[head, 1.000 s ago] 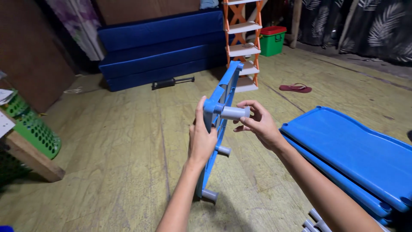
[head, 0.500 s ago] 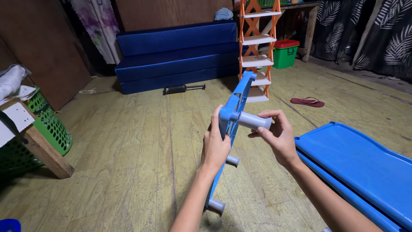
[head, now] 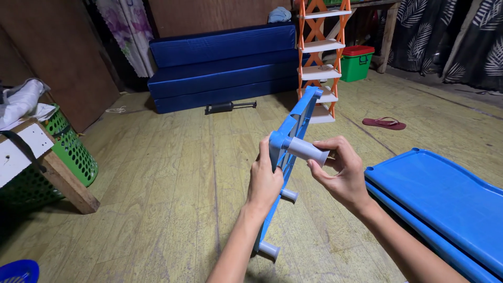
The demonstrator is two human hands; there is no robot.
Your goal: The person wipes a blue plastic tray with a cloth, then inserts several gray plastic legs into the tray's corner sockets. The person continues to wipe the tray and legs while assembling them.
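Fitting a grey leg into a blue plastic panel held on edge above the floor.

The blue panel is standing tilted between both hands over the wooden floor; the left hand is gripping its near edge while the right hand is pinching the grey tube leg at its corner socket. Two more legs are already sticking out lower down. The step looks like seating this leg; next it likely needs a firm, straight push. Blue trays are lying just right.
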